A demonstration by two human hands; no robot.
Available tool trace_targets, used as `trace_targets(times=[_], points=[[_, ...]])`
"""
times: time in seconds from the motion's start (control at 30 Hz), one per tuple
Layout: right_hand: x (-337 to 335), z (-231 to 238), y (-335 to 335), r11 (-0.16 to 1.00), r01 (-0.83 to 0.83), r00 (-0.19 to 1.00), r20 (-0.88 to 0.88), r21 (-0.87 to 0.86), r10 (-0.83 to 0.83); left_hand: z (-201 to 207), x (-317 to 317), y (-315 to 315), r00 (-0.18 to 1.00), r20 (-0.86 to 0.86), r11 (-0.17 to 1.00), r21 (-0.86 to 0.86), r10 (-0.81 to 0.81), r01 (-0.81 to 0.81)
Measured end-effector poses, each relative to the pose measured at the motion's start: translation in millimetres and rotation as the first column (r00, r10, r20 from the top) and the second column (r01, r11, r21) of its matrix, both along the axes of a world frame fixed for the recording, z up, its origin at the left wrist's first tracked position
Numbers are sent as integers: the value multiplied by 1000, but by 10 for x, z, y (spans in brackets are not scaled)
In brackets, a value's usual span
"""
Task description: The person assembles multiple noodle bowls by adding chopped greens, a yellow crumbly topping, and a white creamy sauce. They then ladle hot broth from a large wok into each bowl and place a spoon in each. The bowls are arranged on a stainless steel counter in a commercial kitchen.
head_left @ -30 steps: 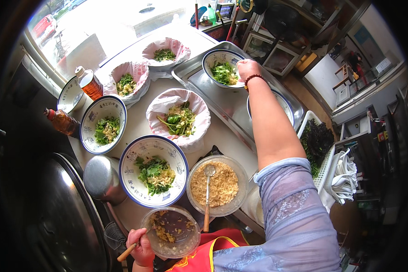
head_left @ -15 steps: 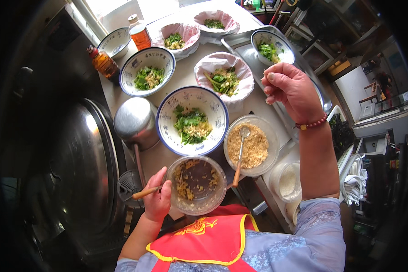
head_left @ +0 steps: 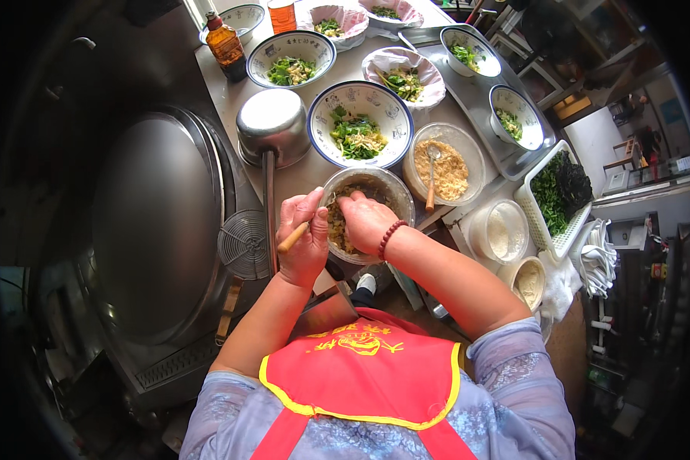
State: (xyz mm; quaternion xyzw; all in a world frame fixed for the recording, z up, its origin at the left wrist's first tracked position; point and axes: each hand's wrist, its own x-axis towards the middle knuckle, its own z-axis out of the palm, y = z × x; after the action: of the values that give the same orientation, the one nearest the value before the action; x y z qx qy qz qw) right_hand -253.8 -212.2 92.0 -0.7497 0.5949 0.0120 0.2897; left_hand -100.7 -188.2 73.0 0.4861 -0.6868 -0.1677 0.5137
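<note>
Sitting beneath right hand [head_left: 366,224]: tub [head_left: 398,192]

My red apron [head_left: 284,376] carries yellow characters [head_left: 337,333] and a yellow emblem [head_left: 368,345] across its bib. The blue-rimmed bowl [head_left: 314,50] near the far left corner of the tabletop [head_left: 295,176] bears one row of small dark characters along its far inner wall. The bottle [head_left: 226,47] at the left edge bears a label; its print is too small for me to read.
</note>
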Motion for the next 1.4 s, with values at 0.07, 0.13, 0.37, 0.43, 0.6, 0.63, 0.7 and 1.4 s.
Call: trace_targets(times=[0.07, 0.13, 0.37, 0.43, 0.6, 0.63, 0.7, 1.4], points=[[93, -8, -35, 999, 6, 1000, 8, 45, -6, -17, 20, 8, 999, -19, 999, 23, 44, -44], [135, -57, -46, 990, -41, 999, 28, 136, 37, 2, -8, 14, 999, -25, 996, 84, 24, -22], [57, 116, -70, 825, -253, 965, 70, 506, 253, -52, -33, -23, 1000, -20, 999, 46, 25, -24], [-26, 97, -90, 819, -272, 962, 134, 506, 238, -48, -66, -33, 998, -68, 999, 53, 12, -8], [-124, 180, -47, 866, -243, 962, 225, 437, 156, 6, -50, -16, 997, -65, 992, 118, -34, 42], [-155, 199, -57, 828, -197, 964, 258, 524, 66, 23, -46, -22, 997, -54, 991, 124, -48, 54], [-212, 264, -83, 752, -140, 924, 359, 645, -136, 41, -34, -20, 996, -55, 988, 135, -71, 78], [-1835, 316, -3094, 750, 592, 375, 724, 294, -579, 31, 546, 766, 999, 26, 846, 533, -30, 12]])
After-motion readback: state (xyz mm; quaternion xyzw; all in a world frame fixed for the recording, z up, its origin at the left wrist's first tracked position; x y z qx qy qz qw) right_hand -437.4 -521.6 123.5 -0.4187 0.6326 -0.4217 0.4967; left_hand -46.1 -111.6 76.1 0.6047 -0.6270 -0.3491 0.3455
